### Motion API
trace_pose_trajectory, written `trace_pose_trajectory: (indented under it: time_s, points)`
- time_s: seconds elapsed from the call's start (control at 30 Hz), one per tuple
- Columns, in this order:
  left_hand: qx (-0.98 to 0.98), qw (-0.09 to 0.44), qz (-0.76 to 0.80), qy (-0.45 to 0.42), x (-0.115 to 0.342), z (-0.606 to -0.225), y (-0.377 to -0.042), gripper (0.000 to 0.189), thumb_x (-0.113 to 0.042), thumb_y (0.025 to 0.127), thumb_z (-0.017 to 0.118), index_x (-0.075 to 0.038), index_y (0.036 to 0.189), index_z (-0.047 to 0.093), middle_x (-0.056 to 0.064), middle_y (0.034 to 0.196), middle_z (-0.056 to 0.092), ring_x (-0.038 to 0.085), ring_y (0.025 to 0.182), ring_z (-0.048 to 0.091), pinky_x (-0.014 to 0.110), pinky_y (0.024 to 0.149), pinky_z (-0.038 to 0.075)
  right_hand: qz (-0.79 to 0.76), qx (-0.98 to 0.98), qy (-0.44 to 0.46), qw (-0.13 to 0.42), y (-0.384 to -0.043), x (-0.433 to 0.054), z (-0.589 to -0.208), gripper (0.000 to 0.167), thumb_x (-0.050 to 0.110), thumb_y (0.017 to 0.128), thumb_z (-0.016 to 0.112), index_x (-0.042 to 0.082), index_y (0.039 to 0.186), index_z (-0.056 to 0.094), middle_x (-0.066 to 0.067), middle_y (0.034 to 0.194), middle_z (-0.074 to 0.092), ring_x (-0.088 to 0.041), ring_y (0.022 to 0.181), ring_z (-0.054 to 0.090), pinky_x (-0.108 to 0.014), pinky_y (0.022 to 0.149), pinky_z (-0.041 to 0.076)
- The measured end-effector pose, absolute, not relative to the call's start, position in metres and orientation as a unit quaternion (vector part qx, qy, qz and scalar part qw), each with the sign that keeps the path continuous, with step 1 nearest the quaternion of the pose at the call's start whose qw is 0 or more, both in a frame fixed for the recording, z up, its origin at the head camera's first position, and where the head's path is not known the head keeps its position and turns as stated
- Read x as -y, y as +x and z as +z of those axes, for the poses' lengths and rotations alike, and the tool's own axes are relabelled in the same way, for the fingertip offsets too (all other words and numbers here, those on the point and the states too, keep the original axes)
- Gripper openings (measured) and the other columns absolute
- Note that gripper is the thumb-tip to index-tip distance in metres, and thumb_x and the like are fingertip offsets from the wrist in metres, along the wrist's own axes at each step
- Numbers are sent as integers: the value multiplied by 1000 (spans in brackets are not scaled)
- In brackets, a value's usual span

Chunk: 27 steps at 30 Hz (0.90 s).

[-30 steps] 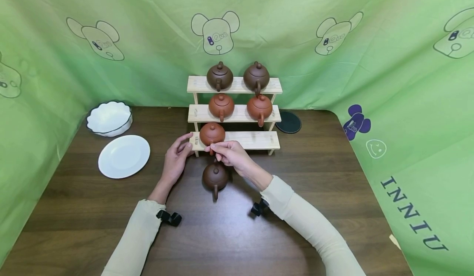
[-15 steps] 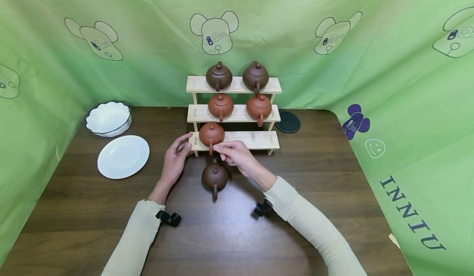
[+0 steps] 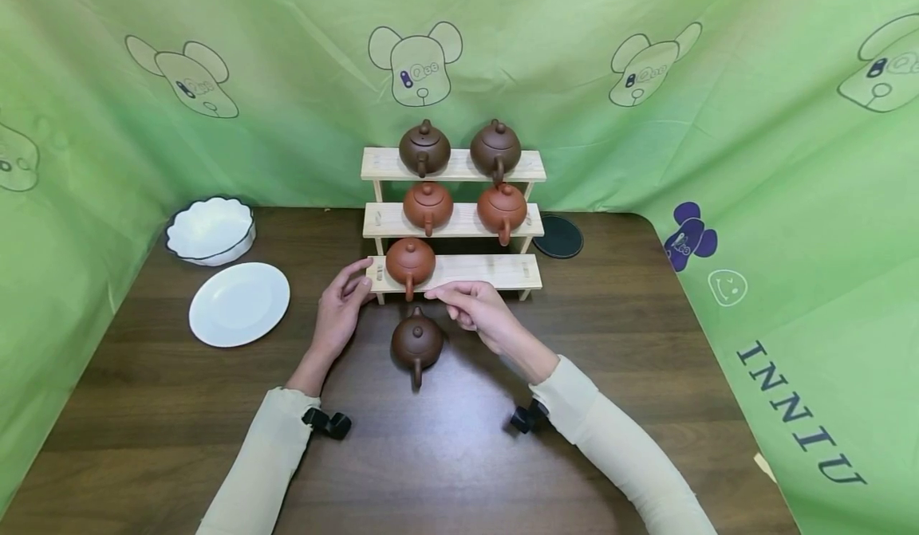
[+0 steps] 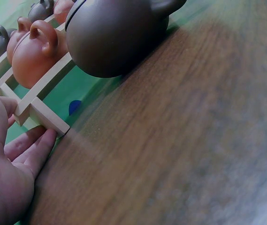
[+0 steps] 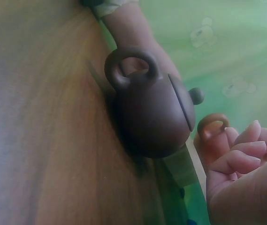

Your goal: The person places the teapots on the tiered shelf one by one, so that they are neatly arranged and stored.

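In the head view my left hand [image 3: 337,312] holds the left end of the lowest step of a three-tier wooden shelf [image 3: 488,270]; the left wrist view has its thumb over the step and its fingers by the leg [image 4: 49,116]. A reddish teapot [image 3: 411,260] sits on that step, handle toward me. Just right of the handle, my right hand [image 3: 477,312] hangs with loosely curled fingers, holding nothing, its fingertips apart from the teapot. On the table in front of the shelf stands a dark brown teapot [image 3: 417,342], between both hands.
Two reddish teapots, left [image 3: 427,204] and right [image 3: 502,208], occupy the middle step. Two dark brown ones, left [image 3: 424,149] and right [image 3: 495,150], top the shelf. Leftward lie a white scalloped bowl [image 3: 211,230] and white plate [image 3: 239,304]. A dark round mat [image 3: 558,237] lies right.
My right hand has let go of the reddish teapot's handle and drawn back right and toward me. The left hand stays on the shelf; the teapots stand where they were.
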<state>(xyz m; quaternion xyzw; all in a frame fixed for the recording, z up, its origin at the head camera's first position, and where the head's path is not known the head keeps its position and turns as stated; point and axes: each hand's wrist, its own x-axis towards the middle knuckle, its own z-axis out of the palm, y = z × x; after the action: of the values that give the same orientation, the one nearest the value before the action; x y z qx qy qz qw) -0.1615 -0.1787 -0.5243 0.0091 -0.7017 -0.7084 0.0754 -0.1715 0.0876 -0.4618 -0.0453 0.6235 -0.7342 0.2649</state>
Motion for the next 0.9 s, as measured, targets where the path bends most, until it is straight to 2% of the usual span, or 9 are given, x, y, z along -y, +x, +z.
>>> trace_pose_trajectory:
  time_s: [0.13,0.3,0.53,0.9]
  points:
    - [699,75,-711,8,178,-524,-161,39,-6,115,60,0,154,62,20,152,65,0,111,72,20,95,64,-728,-628,-50,271,-163,-95,-462,17,12,111,67,7,112,83,5,66,54,-2,53,36,-16,47,23]
    - [701,74,-709,8,178,-522,-162,39,-7,115,61,-1,154,62,18,154,64,0,113,71,20,96,63,-716,-636,-54,283,-151,-103,-465,21,15,111,67,1,116,82,5,67,54,-3,54,37,-16,47,24]
    - [704,73,-706,12,179,-523,-161,39,-7,115,60,-1,153,62,26,146,67,0,108,73,19,94,64,-702,-644,-61,297,-135,-115,-472,27,13,111,66,-9,122,77,4,68,55,-2,56,39,-16,48,26]
    - [702,71,-709,13,178,-522,-161,39,-6,115,60,0,154,62,23,150,66,0,109,73,20,95,64,-679,-651,-79,329,-112,-126,-484,35,14,112,65,-16,128,71,5,70,56,-2,55,37,-15,49,26]
